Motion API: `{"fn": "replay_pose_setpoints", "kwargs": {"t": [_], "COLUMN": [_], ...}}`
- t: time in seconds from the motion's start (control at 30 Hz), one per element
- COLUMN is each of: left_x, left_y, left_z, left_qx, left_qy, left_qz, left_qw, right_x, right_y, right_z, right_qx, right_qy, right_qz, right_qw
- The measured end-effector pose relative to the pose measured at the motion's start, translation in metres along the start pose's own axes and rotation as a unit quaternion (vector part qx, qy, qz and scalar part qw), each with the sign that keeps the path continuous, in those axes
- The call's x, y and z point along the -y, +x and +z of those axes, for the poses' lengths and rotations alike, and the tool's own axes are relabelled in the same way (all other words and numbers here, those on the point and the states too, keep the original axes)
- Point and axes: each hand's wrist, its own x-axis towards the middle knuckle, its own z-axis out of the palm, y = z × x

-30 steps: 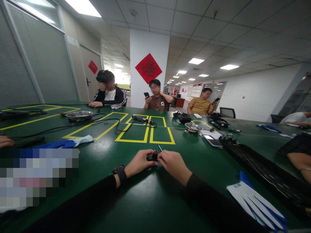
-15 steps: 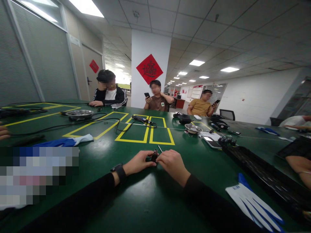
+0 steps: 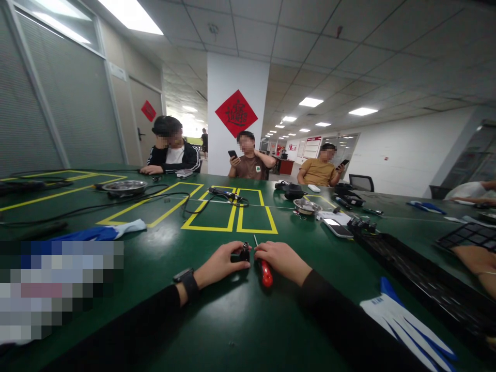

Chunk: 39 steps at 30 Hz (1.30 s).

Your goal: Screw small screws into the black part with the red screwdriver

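Observation:
My left hand (image 3: 222, 263) is closed around a small black part with a shiny metal top (image 3: 244, 251), gripped between thumb and fingers just above the green table. What the part is I cannot make out. To its right, my right hand (image 3: 282, 260) has its fingers bent over a screwdriver (image 3: 266, 275) with a red handle. The thin metal shaft points away from me past the fingertips, and the rounded handle end shows below them. The screwdriver and the black part are close together but apart.
White-and-blue gloves (image 3: 403, 318) lie at the right, beside a long black tray (image 3: 418, 279). A phone (image 3: 336, 227) and a metal bowl (image 3: 307, 206) stand further back. Another bowl (image 3: 126, 187), cables and a blue glove (image 3: 93, 232) are at left. Several people sit around the table.
My right hand has opened up a little and shifted right, so the red screwdriver handle now shows below the fingers. My left hand stays on the black part.

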Motion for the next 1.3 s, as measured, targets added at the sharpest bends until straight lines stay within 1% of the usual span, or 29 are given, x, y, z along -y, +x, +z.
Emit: {"fn": "replay_pose_setpoints", "kwargs": {"t": [0.07,0.1,0.17,0.2,0.23,0.3,0.37,0.4,0.43,0.47,0.5,0.63,0.73,0.87,1.07,1.3], "left_x": [0.002,0.003,0.005,0.006,0.006,0.008,0.009,0.01,0.01,0.01,0.009,0.006,0.005,0.006,0.003,0.002], "left_y": [0.0,0.0,0.001,0.001,0.001,0.002,0.002,0.002,0.002,0.002,0.002,0.002,0.001,0.001,0.001,0.002], "left_z": [0.0,-0.001,0.0,0.0,0.0,0.001,0.002,0.002,0.002,0.002,0.002,0.001,0.002,0.002,0.002,0.002], "left_qx": [-0.012,-0.014,-0.009,-0.007,-0.009,-0.019,-0.027,-0.029,-0.03,-0.029,-0.028,-0.021,-0.021,-0.029,-0.027,-0.035], "left_qy": [-0.011,-0.014,-0.017,-0.017,-0.016,-0.013,-0.008,-0.005,-0.003,-0.003,-0.003,-0.013,-0.013,0.002,0.005,0.018], "left_qz": [0.006,0.009,0.015,0.017,0.017,0.015,0.012,0.011,0.01,0.01,0.01,0.015,0.023,0.021,0.016,0.003], "left_qw": [1.0,1.0,1.0,1.0,1.0,1.0,1.0,1.0,0.999,1.0,1.0,1.0,0.999,0.999,1.0,0.999], "right_x": [0.0,0.0,0.002,0.004,0.009,0.02,0.034,0.041,0.047,0.051,0.054,0.058,0.056,0.055,0.055,0.054], "right_y": [-0.001,-0.003,-0.006,-0.007,-0.007,-0.005,-0.002,-0.001,0.0,0.0,0.0,-0.002,-0.003,-0.003,-0.003,-0.002], "right_z": [-0.002,-0.003,-0.004,-0.004,-0.004,-0.002,-0.001,-0.002,-0.003,-0.004,-0.005,-0.005,0.0,0.004,0.005,0.008], "right_qx": [-0.022,-0.045,-0.121,-0.172,-0.228,-0.344,-0.417,-0.441,-0.453,-0.449,-0.436,-0.393,-0.373,-0.339,-0.342,-0.354], "right_qy": [0.029,0.058,0.145,0.199,0.258,0.369,0.461,0.492,0.507,0.516,0.521,0.507,0.488,0.482,0.484,0.509], "right_qz": [0.016,0.026,0.06,0.085,0.112,0.16,0.169,0.165,0.157,0.147,0.134,0.102,0.092,0.092,0.079,0.094], "right_qw": [0.999,0.997,0.98,0.961,0.932,0.848,0.765,0.733,0.716,0.715,0.722,0.76,0.783,0.803,0.802,0.779]}}
